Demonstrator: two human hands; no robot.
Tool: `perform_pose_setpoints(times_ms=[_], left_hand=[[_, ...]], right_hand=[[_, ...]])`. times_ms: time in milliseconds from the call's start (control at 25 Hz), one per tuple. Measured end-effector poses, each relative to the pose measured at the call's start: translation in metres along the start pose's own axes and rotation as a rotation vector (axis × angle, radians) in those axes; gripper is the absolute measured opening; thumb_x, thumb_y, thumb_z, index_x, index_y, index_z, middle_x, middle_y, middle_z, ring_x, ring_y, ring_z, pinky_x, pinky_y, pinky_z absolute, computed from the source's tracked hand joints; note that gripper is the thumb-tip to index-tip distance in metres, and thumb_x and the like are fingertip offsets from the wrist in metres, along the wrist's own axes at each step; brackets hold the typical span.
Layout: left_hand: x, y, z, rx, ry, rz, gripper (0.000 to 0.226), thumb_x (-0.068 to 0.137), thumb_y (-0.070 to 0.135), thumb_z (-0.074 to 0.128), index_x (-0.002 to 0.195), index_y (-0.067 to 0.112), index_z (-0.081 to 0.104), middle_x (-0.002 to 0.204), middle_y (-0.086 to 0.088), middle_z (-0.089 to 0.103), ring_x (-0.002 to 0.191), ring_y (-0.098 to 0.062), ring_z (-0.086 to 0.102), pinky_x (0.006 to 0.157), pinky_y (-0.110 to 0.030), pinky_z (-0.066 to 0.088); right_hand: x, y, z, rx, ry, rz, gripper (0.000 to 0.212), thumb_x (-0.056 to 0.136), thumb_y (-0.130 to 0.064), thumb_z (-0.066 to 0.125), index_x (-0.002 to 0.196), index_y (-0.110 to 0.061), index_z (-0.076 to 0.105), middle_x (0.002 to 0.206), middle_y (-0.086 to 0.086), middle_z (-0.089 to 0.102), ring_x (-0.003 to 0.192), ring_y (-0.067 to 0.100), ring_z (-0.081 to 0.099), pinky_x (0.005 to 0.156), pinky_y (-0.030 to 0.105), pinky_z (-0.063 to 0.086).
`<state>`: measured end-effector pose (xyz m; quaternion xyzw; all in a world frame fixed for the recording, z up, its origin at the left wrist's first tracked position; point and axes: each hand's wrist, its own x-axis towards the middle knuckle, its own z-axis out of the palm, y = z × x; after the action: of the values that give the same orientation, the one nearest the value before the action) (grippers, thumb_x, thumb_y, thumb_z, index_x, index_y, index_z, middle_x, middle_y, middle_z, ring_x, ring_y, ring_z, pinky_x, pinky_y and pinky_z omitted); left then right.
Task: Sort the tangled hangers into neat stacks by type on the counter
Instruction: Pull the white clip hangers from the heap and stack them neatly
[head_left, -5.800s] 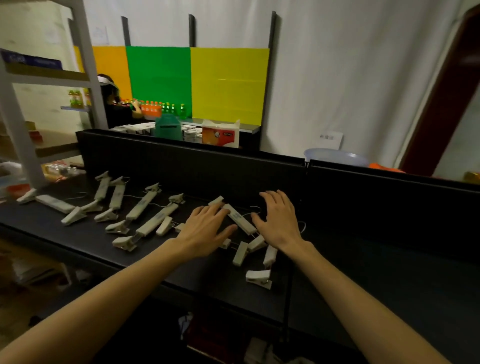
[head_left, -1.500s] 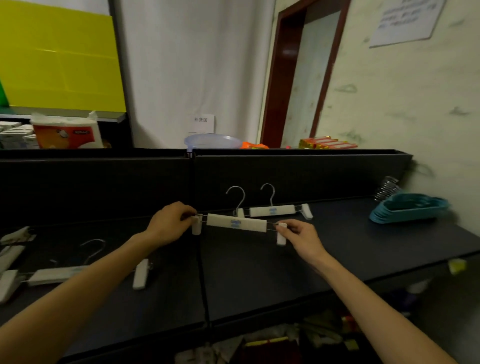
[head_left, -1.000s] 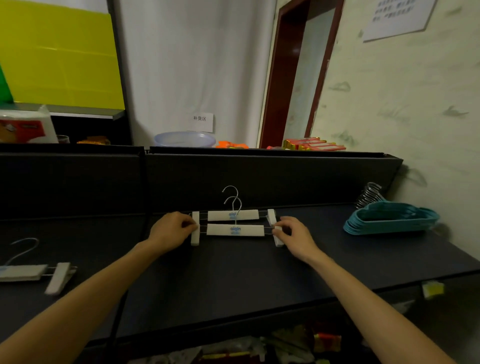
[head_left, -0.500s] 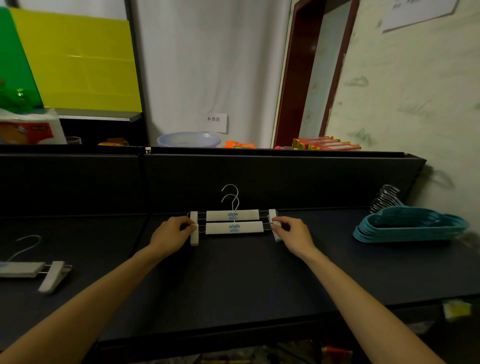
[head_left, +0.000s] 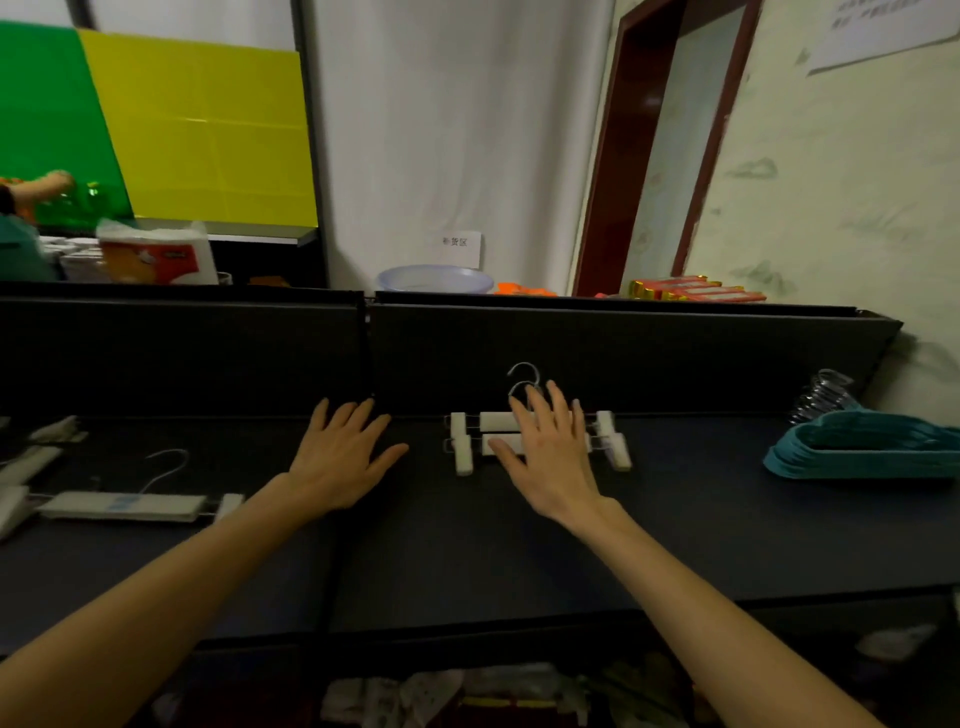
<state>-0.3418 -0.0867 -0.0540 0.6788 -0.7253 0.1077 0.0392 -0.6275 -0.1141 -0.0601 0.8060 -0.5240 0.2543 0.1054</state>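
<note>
Two white clip hangers (head_left: 462, 447) with wire hooks lie side by side on the black counter (head_left: 519, 545), against its back wall. My right hand (head_left: 550, 457) hovers flat over their middle, fingers spread, holding nothing. My left hand (head_left: 343, 457) is spread open just left of them, over bare counter. Another white clip hanger (head_left: 124, 506) lies at the left, with more white hanger pieces (head_left: 31, 462) at the far left edge. A stack of teal hangers (head_left: 862, 449) sits at the far right.
A black back panel (head_left: 208, 353) rises behind the counter. Beyond it stand a pale basin (head_left: 434, 279), a tissue pack (head_left: 156, 257) and orange boxes (head_left: 691, 290). A person's arm (head_left: 36, 187) shows at the far left. Clutter lies under the counter.
Both hands have let go of the clip hanger's ends after setting it next to the first one. They are now open; the left hand has moved off to the left.
</note>
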Motion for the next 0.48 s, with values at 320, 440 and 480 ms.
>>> perform_pose_setpoints(times_ms=[320,440,480], left_hand=[[-0.091,-0.206,-0.003,-0.052,-0.039,-0.397,0.069,0.099,0.066,0.026,0.152,0.024,0.037,0.162,-0.007,0.029,0.148,-0.028,0.028,0.122,-0.051,0.018],[-0.121,-0.254,0.011,-0.094,-0.079,-0.396,0.070,0.099,0.066,0.025,0.153,0.023,0.037,0.162,-0.007,0.029,0.147,-0.030,0.029,0.121,-0.049,0.021],[-0.129,-0.264,0.014,-0.103,-0.068,-0.374,0.070,0.099,0.066,0.025,0.152,0.023,0.037,0.162,-0.007,0.030,0.148,-0.029,0.029,0.120,-0.049,0.021]], right_hand=[[0.009,-0.253,0.036,0.336,-0.257,-0.165,0.071,0.093,-0.071,0.041,0.143,-0.022,0.052,0.160,0.003,0.031,0.153,0.023,0.006,0.124,0.046,0.011],[0.016,-0.302,0.057,0.253,-0.384,-0.147,0.073,0.091,-0.070,0.046,0.146,-0.021,0.048,0.160,0.005,0.031,0.152,0.027,0.008,0.124,0.047,0.014],[0.017,-0.311,0.063,0.239,-0.398,-0.135,0.070,0.092,-0.066,0.048,0.145,-0.021,0.048,0.159,0.005,0.033,0.152,0.028,0.011,0.123,0.047,0.016]])
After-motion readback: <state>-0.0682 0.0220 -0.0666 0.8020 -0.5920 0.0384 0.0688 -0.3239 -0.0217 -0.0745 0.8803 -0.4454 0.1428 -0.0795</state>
